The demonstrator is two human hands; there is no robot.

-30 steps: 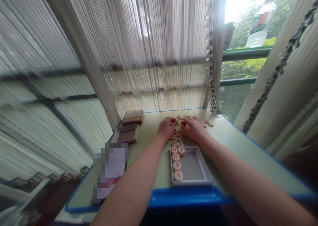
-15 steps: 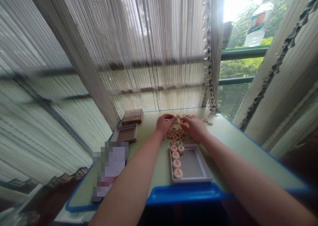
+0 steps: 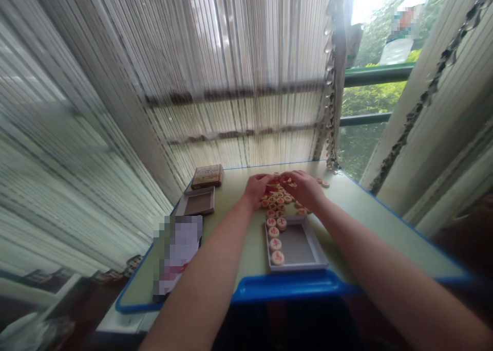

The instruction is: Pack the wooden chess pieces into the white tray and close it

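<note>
Xiangqi pieces (image 3: 272, 206), round and pale with carved characters, lie in a loose heap on the table beyond a shallow white box tray (image 3: 323, 265). My left hand (image 3: 259, 189) reaches over the left side of the heap, its fingers stretched out and curved. From the right, my right hand (image 3: 306, 189) comes in with fingers apart, its tips close to those of the left. Pieces show beneath and between the hands, which partly cover the heap; I see none clearly gripped. Inside the tray, several red-marked pieces (image 3: 276, 244) line the left side, with another piece (image 3: 281, 223) beside the top one.
At the table's (image 3: 385, 238) far left sits a brown patterned box (image 3: 207, 176). Nearer are an open shallow box lid (image 3: 198, 202) and a blurred-out flat item (image 3: 179, 253). A few pieces (image 3: 325, 184) lie apart at the right. String curtains and a window border the table.
Both hands have shifted slightly farther over the heap and their fingertips have come closer together. The pieces in the tray are unchanged. The camera view has tilted slightly.
</note>
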